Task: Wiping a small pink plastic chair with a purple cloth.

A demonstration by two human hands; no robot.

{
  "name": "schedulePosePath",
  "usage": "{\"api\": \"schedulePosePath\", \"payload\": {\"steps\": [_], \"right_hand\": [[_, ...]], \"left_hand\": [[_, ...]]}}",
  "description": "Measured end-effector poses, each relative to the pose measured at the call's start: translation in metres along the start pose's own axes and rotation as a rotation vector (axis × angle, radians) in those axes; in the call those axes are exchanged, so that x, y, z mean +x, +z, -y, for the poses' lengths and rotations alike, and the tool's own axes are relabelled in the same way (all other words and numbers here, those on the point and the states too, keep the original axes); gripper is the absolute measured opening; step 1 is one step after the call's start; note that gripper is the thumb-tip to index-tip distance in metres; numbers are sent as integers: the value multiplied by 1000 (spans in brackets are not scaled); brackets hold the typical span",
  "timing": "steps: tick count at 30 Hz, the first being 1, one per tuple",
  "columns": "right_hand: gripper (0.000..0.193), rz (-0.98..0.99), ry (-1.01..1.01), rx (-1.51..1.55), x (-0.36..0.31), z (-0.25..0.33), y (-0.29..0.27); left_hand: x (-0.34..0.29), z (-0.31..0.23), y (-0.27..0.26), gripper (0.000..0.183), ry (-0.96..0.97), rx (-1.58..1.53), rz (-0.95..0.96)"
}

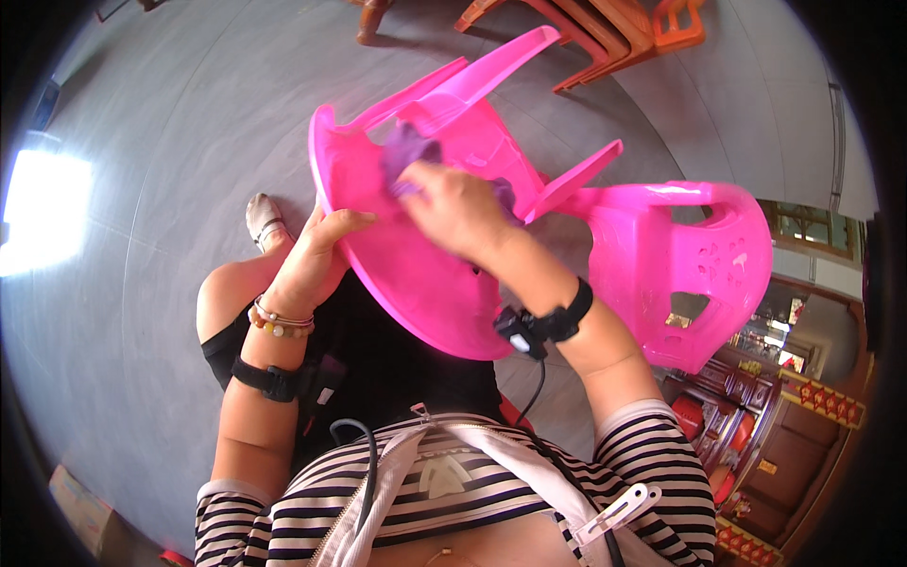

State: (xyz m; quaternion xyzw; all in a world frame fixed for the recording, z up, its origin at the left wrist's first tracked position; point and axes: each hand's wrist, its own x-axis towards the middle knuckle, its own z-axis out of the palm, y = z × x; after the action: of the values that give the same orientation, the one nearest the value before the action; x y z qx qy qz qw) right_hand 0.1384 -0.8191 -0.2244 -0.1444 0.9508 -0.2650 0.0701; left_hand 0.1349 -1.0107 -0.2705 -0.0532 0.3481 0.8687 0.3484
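Note:
A bright pink plastic chair [416, 274] lies tipped over on my lap, its legs pointing away from me. My left hand [316, 250] grips the chair's rim at its left edge, thumb on top. My right hand [453, 208] presses a purple cloth [408, 149] against the chair's underside, fingers closed over the cloth. Part of the cloth shows again past my right hand. Both wrists carry black straps; the left one also has bead bracelets.
A second pink plastic chair [699, 265] stands at the right, close to my right forearm. Orange chairs [614, 28] sit at the top. Grey tiled floor [142, 283] spreads to the left; my foot [265, 219] rests on it. A wooden cabinet [794, 425] is at the lower right.

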Motion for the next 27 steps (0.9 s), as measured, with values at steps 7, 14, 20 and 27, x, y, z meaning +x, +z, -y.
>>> {"api": "schedulePosePath", "payload": {"steps": [7,14,20,27], "right_hand": [[29,-236,-70,-251,-33,-15,13],[31,-267,292,-672,-56,-184,5],[31,-208,281,-119,-83,-114,20],[34,53,139,47,-160,-24,-4]], "left_hand": [[-5,-4,4,48,43,87,-46],[2,-7,5,53,-19,67,6],[-8,-12,24,12,56,24,-166],[2,0,-10,42,-38,97,-76]]}}
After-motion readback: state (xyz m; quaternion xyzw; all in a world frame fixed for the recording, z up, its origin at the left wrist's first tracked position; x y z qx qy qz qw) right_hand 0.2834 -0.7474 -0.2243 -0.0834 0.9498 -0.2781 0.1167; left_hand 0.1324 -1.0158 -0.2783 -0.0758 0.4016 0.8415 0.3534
